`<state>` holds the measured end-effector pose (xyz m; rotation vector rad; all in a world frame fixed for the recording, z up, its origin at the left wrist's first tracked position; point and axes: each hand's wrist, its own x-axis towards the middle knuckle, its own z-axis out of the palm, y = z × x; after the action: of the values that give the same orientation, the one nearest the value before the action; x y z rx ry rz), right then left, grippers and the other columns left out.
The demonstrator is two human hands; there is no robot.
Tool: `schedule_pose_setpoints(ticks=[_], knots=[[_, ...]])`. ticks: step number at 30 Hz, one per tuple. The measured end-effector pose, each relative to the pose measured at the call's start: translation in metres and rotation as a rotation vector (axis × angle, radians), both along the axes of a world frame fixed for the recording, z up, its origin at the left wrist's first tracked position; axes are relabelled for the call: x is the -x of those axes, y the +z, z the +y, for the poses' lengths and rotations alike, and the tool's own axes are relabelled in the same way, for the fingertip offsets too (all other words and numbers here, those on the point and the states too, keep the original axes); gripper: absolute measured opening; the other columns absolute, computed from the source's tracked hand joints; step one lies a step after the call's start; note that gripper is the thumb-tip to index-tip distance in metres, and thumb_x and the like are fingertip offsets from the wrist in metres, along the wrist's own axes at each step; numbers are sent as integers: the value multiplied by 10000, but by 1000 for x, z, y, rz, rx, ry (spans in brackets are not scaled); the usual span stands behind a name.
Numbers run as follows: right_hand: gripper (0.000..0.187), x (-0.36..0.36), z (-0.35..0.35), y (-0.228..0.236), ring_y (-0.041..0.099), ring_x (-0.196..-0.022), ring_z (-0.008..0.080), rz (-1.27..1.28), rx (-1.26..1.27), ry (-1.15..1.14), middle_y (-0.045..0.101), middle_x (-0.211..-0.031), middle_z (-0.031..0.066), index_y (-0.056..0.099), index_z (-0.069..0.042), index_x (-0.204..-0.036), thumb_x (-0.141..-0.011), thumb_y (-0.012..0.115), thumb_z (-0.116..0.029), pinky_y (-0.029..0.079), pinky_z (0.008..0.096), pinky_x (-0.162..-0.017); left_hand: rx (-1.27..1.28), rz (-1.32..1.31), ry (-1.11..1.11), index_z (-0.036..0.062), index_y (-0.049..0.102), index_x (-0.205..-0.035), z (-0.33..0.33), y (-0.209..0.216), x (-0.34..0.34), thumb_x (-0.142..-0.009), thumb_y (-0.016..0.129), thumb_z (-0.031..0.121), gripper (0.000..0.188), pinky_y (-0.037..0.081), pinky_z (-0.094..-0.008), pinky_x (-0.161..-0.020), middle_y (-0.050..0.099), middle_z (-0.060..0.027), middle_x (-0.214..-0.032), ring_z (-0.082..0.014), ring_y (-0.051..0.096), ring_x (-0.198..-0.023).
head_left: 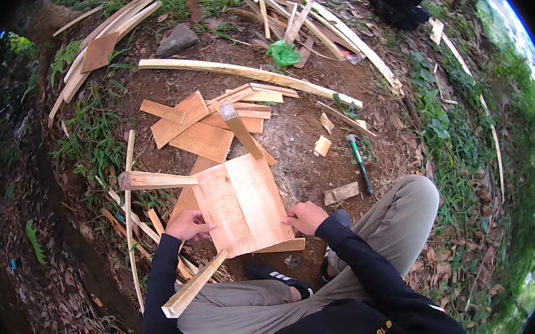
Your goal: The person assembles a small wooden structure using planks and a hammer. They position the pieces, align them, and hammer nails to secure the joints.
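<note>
The left hand point(189, 225) and right hand point(306, 219) pinch opposite edges of the wooden panel point(242, 206), fingers nearly together, apparently to steady it.

I am gripping a pale wooden panel point(233, 210) by 2 opposite edges, its broad face turning up toward me. 2 boards are forming it, lying side by side, with a straight seam running between them. 3 squared wooden legs are angling outward from its corners: a far leg point(244, 133), a left leg point(161, 182) with its outer end looking darker, and a paler near leg point(197, 283).
</note>
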<state>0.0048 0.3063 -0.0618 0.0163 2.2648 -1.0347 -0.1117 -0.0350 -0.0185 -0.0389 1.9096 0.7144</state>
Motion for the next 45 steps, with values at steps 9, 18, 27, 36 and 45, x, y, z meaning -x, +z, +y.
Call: schedule_pose_setpoints(ticks=[9, 18, 27, 36, 45], knots=[[378, -1, 18, -2, 680, -771, 324, -123, 142, -90, 676, -744, 172, 683, -11, -803, -893, 632, -374, 531, 419, -710, 54, 72, 3, -19, 628, -974, 15, 4, -16, -836, 760, 325, 393, 516, -261, -489, 688, -84, -828, -146, 681, -681], [400, -21, 14, -13, 659, -701, 308, 234, 130, -214, 655, -719, 150, 619, -31, -816, -830, 704, -421, 515, 397, -655, 253, 335, 147, 13, 597, -1094, -19, 62, -3, -897, 612, 517, 542, 524, -286, -511, 669, -90, -892, -165, 684, -682], [373, -29, 5, -5, 653, -734, 350, 330, 31, -225, 653, -719, 157, 580, -60, -865, -856, 675, -421, 507, 444, -676, -818, 1867, 812, 55, 504, -833, 33, 195, -167, -1035, 358, 420, 442, 276, -209, -378, 346, 17, -519, -65, 306, -402], [211, -49, 89, 179, 604, -617, 105, 960, 164, -843, 653, -706, 46, 597, -17, -804, -932, 643, -178, 463, 254, -586, -554, 1170, 321, 25, 663, -1019, 168, 6, -162, -815, 719, 296, 344, 470, -357, -776, 605, -106, -920, -246, 579, -872], [169, -109, 349, -136, 589, -621, 177, 236, -360, -1112, 609, -736, 67, 588, -44, -873, -903, 654, -197, 471, 310, -605, -406, 1298, 54, 77, 729, -975, 184, -44, -163, -755, 756, 70, 221, 495, -362, -809, 670, -69, -977, -248, 600, -917]])
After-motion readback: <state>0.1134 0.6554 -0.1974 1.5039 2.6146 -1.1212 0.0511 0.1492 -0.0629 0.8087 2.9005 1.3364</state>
